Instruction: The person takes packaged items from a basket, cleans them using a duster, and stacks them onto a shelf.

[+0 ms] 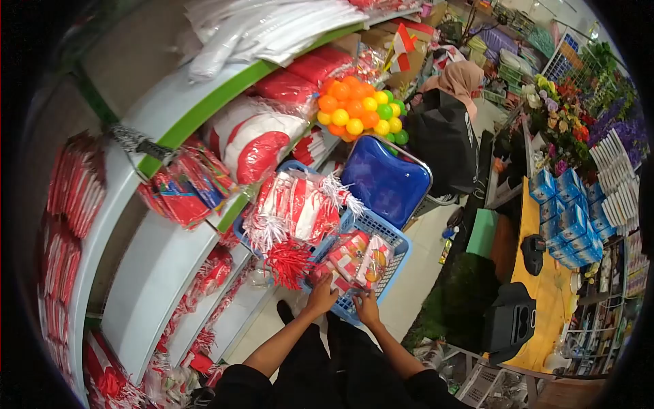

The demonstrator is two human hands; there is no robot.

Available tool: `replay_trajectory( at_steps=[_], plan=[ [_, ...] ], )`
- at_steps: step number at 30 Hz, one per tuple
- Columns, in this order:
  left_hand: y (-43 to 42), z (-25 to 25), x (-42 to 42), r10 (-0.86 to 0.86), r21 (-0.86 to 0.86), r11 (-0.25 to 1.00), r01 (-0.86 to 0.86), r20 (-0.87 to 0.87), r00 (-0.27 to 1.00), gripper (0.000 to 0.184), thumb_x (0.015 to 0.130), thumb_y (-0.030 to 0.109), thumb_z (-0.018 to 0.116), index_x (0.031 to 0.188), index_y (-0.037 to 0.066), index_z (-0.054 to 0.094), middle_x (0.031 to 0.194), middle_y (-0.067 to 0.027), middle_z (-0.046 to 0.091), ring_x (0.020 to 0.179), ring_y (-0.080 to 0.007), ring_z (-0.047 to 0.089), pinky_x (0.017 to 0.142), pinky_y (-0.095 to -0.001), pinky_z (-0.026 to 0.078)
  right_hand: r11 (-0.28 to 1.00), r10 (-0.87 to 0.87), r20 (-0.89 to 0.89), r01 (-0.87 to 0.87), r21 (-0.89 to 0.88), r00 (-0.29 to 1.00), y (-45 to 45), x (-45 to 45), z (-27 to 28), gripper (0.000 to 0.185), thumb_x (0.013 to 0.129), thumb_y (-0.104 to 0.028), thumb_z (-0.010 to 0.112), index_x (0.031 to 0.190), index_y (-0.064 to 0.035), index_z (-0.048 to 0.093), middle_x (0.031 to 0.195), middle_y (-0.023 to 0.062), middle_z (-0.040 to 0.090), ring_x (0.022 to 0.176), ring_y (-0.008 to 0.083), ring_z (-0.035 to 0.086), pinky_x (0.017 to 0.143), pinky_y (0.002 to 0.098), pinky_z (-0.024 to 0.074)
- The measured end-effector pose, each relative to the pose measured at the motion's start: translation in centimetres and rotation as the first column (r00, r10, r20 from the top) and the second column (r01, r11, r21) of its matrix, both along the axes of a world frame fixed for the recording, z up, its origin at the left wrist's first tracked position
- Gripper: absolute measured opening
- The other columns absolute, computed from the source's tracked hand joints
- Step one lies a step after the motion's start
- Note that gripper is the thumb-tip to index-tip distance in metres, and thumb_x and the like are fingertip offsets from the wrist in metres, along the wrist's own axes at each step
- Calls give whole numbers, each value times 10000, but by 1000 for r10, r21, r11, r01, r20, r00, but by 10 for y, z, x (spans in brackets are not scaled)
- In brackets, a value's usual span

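A light blue plastic basket point(397, 267) stands in front of me with several red and pink plastic packets point(349, 258) inside. My left hand point(323, 297) reaches over its near left side, fingers closed on the edge of a red packet point(320, 274). Beside it, my right hand point(366, 308) is inside the near end of the basket, just below the packets. Its fingers are bent together, and what they hold, if anything, is hard to make out. Against the basket's left side lies a bundle of red and white fringed items point(300, 211).
Shelves point(146, 293) with red and white goods line the left. Beyond the basket are a blue plastic stool point(386, 178), colourful balls point(354, 109) and a crouching person point(446, 129) in dark clothing. On the right, a yellow-topped table point(545, 320) carries blue boxes point(569, 215).
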State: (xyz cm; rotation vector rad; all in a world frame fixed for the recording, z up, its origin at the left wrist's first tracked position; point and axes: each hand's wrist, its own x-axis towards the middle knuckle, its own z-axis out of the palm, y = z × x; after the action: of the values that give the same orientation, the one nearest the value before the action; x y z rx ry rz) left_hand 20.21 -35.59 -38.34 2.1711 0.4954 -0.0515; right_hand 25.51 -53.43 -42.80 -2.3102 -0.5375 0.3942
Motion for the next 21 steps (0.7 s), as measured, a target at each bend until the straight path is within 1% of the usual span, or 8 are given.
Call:
replay_trajectory(
  at_steps=[3, 5, 8, 12, 14, 17, 18, 21],
  plan=[
    [-5, -34, 2, -75, 18, 997, 77, -113, 991, 601, 795, 196, 553, 1286, -107, 387, 1367, -263, 369, 1330, -352, 281, 1094, -384, 239, 1000, -2, -59, 2, -11, 998, -10, -16, -26, 231, 813, -218, 648, 957, -38, 631, 1116, 235, 481, 1001, 387, 519, 860, 426, 440],
    [-5, -56, 1, -89, 36, 995, 96, -163, 983, 598, 796, 211, 543, 1285, -100, 396, 1367, -257, 374, 1331, -344, 284, 1100, -393, 226, 996, 50, 32, -47, -81, 998, -10, -19, -36, 242, 800, -192, 647, 995, -52, 616, 1154, 229, 470, 1062, 380, 485, 899, 448, 410],
    [3, -86, 4, -179, 212, 951, 227, -223, 958, 631, 799, 289, 544, 1286, -87, 405, 1373, -235, 381, 1339, -316, 283, 1117, -450, 147, 988, 90, 91, -77, -133, 992, 5, -7, -36, 270, 785, -167, 645, 1031, -66, 600, 1178, 218, 467, 1101, 364, 464, 909, 463, 396],
    [13, -90, 7, -192, 302, 903, 305, -353, 916, 721, 788, 432, 551, 1318, -32, 398, 1387, -164, 398, 1354, -252, 269, 1110, -532, 15, 978, 184, 209, -158, -133, 961, 28, 26, -48, 299, 785, -147, 628, 1062, -46, 576, 1204, 182, 475, 1112, 337, 473, 897, 457, 400],
    [16, -94, 3, -209, 299, 896, 328, -366, 907, 711, 790, 434, 551, 1322, -13, 401, 1398, -146, 389, 1358, -240, 262, 1110, -533, 27, 970, 233, 283, -203, -132, 930, 42, 44, -53, 328, 789, -140, 619, 1093, -37, 553, 1217, 140, 486, 1079, 315, 513, 892, 455, 400],
    [17, -100, -2, -211, 276, 905, 324, -369, 905, 693, 798, 433, 547, 1327, 9, 406, 1417, -123, 367, 1363, -224, 250, 1107, -539, 45, 951, 250, 166, -210, -225, 954, 58, 60, -64, 358, 786, -166, 626, 1116, -67, 533, 1216, 125, 493, 1058, 306, 533, 903, 459, 391],
    [17, -102, -5, -210, 265, 910, 319, -369, 905, 686, 802, 432, 545, 1328, 15, 407, 1424, -116, 358, 1365, -219, 246, 1106, -542, 52, 953, 206, 160, -161, -257, 965, 60, 61, -71, 369, 791, -215, 623, 1120, -87, 516, 1195, 119, 504, 1054, 283, 537, 915, 497, 369],
    [17, -105, -11, -217, 272, 907, 320, -349, 911, 675, 811, 431, 541, 1334, 26, 406, 1443, -95, 332, 1371, -206, 231, 1101, -552, 66, 880, 284, 112, -213, -425, 952, 61, 68, -85, 377, 799, -282, 613, 1110, -94, 514, 1183, 116, 503, 1028, 269, 548, 909, 540, 352]
  ],
)
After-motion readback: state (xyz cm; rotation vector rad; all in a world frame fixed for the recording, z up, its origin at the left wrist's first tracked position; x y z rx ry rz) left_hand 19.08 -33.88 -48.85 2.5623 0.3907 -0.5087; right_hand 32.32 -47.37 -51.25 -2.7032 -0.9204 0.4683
